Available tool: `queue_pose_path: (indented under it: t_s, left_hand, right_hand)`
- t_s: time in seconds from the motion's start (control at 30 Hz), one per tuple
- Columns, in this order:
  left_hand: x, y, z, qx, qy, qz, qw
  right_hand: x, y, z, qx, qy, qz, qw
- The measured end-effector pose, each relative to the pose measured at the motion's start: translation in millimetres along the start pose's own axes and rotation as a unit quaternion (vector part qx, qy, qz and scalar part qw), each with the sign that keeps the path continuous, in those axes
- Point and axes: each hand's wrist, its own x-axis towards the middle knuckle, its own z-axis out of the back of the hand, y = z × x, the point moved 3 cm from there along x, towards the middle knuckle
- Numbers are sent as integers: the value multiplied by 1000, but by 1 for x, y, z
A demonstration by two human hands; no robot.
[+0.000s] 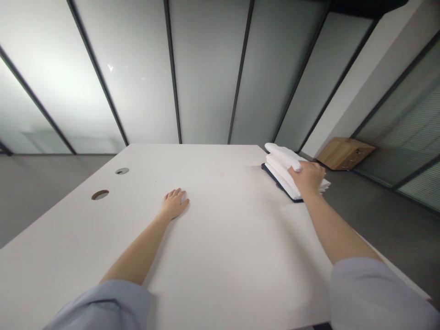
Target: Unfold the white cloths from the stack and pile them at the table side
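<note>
A stack of folded white cloths [282,166] lies at the far right edge of the white table [220,220], with a dark folded item [275,181] under it. My right hand [307,178] rests on top of the stack, fingers curled over its near side. My left hand [174,203] lies flat, palm down, on the bare tabletop near the middle, holding nothing.
Two round cable holes [100,195] [122,171] sit in the table's left part. Frosted glass panels with dark frames [206,68] stand behind the table. A low wooden cabinet [345,153] stands on the grey floor at the right.
</note>
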Motion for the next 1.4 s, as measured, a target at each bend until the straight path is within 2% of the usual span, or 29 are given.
queue_pose_path:
  t_s: [0.1,0.13,0.2,0.23,0.27,0.4,0.47,0.53,0.67,0.73,0.77,0.83,0.87,0.93,0.97,1.0,1.03,1.07,1.13,1.17,1.2,1.23,1.3,1.4]
  left_hand:
    - [1,2,-3,-4,3,-4,1000]
    - [1,3,-3,-8,0,-6,1000]
    - [1,4,-2,-20,-16,-10,1000]
    - [0,3,0,-31,-31,-16,999]
    - [-2,0,2,-47,-49,-27,997]
    - [-13,-28,14,-118,-113,-131,978]
    - [-18,-47,15,-134,-113,-190,966]
    - [-21,-60,15,-137,-100,-224,960]
    - [-20,-61,14,-147,-84,-178,969]
    - [-17,-56,13,-183,-73,-151,969]
    - [-16,-52,12,-222,-66,-136,963]
    - [-12,-45,6,-345,-50,-74,934]
    - [-9,-41,2,-420,-48,-28,906]
    - [-2,-32,-6,-553,-66,58,829]
    - [1,-27,-9,-594,-90,84,795]
    - [4,-21,-10,-612,-127,102,774]
    - [6,-14,-10,-604,-175,121,768]
    - [7,-7,-9,-571,-227,142,776]
    - [6,6,-3,-465,-310,171,812]
    - [5,9,0,-414,-322,166,835]
    - [4,10,2,-375,-310,142,862]
    - [4,8,3,-344,-276,98,892]
    - [3,-2,2,-286,-167,-21,943]
    - [-2,-19,0,-192,-14,-161,968]
  right_hand:
    - [-33,71,-1,75,29,101,992]
    - [-50,96,-4,114,63,155,979]
    - [-86,139,-9,198,133,269,933]
    - [-100,154,-12,227,154,302,913]
    - [-111,165,-15,241,165,303,907]
    - [-124,184,-38,255,230,210,915]
    - [-127,192,-48,295,274,213,890]
    - [-132,202,-52,357,281,253,854]
    - [-148,211,-47,454,253,296,801]
    - [-151,210,-45,480,253,282,791]
    - [-151,207,-45,486,245,265,796]
    - [-146,200,-46,481,211,220,822]
    - [-143,196,-47,472,189,198,838]
    - [-138,189,-51,447,159,175,863]
    - [-136,187,-54,430,155,177,872]
    - [-135,186,-56,409,159,185,879]
    - [-135,186,-60,383,171,195,887]
    - [-136,186,-63,351,192,205,893]
    - [-140,188,-69,285,249,218,900]
    - [-142,189,-71,258,275,219,900]
    - [-144,189,-72,239,294,219,899]
    - [-145,190,-73,229,304,218,898]
    - [-145,191,-73,233,300,213,900]
    - [-140,186,-74,274,258,181,909]
